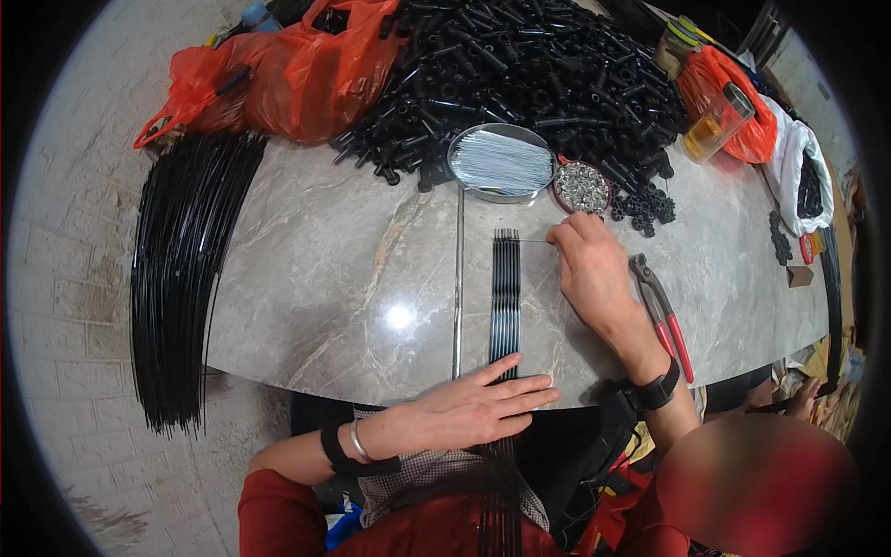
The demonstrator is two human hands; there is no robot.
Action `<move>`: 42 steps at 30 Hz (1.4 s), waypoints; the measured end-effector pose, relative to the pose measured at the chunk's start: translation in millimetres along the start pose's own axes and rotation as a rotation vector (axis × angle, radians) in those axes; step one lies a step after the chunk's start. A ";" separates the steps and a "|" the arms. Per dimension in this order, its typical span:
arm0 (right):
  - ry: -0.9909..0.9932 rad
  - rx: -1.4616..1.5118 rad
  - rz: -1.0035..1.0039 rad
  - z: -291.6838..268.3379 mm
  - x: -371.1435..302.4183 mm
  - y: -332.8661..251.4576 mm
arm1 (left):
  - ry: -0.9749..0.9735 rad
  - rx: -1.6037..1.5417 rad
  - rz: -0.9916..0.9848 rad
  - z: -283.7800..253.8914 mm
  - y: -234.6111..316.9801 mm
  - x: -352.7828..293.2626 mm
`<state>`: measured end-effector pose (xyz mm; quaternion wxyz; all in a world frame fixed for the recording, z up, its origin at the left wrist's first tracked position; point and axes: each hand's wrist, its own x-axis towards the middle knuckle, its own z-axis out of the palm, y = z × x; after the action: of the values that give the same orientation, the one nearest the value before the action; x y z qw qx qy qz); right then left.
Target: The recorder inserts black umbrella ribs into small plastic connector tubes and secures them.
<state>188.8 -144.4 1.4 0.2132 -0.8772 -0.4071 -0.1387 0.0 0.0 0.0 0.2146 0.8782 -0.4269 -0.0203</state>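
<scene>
A row of thin black rods (505, 297) lies side by side on the table, running off its near edge toward my lap. My left hand (469, 408) rests flat across the rods near that edge, fingers spread. At their far ends, a thin metal wire (533, 242) reaches crosswise to the rods. My right hand (594, 274) pinches the wire's right end between thumb and fingertips. Whether the wire passes through the rods or only touches them is too fine to tell. Pincers (663, 316) with red handles lie right of my right hand.
Beyond my hands stand a round tin of silvery wires (501, 162) and a red dish of small metal pieces (583, 188). Behind is a heap of black tubular parts (529, 74). Black rods (186, 269) overhang the left edge. A glass jar (719, 123) lies tilted, far right.
</scene>
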 end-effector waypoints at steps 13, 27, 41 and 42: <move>-0.025 -0.158 -0.102 -8.1 0.3 -10.8 | 0.026 -0.039 0.001 0.0 0.1 -0.4; -0.034 0.115 0.048 -6.4 -5.1 -1.5 | 0.021 0.014 0.002 3.1 0.0 -0.4; 0.005 0.073 -0.032 -5.2 -0.8 2.7 | 0.011 0.024 0.011 -0.8 0.0 0.4; 0.005 0.074 -0.033 -5.9 0.0 0.7 | 0.011 0.024 0.009 -1.2 -0.2 0.1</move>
<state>188.9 -147.7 6.3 0.2444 -0.8615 -0.4260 -0.1292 0.4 0.5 1.1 0.2063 0.8788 -0.4301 -0.0092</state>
